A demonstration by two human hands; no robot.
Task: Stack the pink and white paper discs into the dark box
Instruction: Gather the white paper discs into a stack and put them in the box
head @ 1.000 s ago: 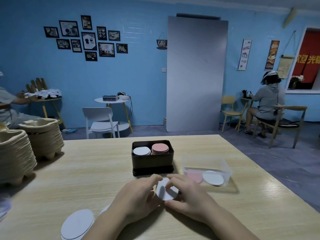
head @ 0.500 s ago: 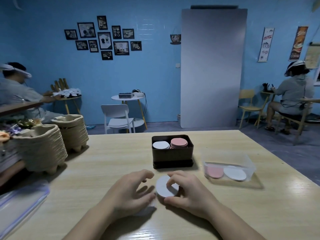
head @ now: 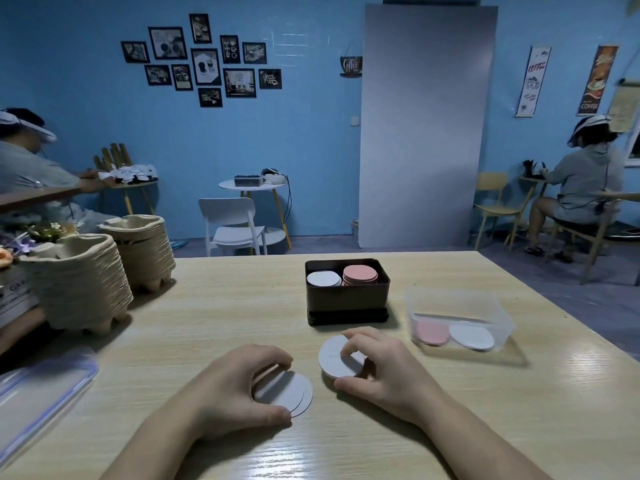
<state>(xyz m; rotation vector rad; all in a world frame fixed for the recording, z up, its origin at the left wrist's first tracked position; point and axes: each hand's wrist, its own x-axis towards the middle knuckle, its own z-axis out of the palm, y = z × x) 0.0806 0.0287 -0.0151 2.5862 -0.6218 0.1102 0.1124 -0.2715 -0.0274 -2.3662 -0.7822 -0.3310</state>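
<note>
The dark box (head: 347, 295) stands mid-table, holding a white stack (head: 323, 279) on the left and a pink stack (head: 360, 274) on the right. In front of it, my right hand (head: 384, 370) pinches a white disc (head: 333, 355), tilted up off the table. My left hand (head: 230, 389) curls over a small pile of white discs (head: 289, 393) lying on the tabletop, fingers and thumb around its edge. A clear plastic tub (head: 459, 318) to the right holds a pink disc (head: 432, 333) and a white disc (head: 472, 337).
Two stacks of pulp trays (head: 78, 278) stand at the table's left. A clear lid with blue clips (head: 38, 393) lies at the near left edge. Two other people sit at tables by the blue wall.
My left hand has moved left and down from the single disc onto the pile of white discs. The right hand keeps the white disc. The camera has turned slightly left.
</note>
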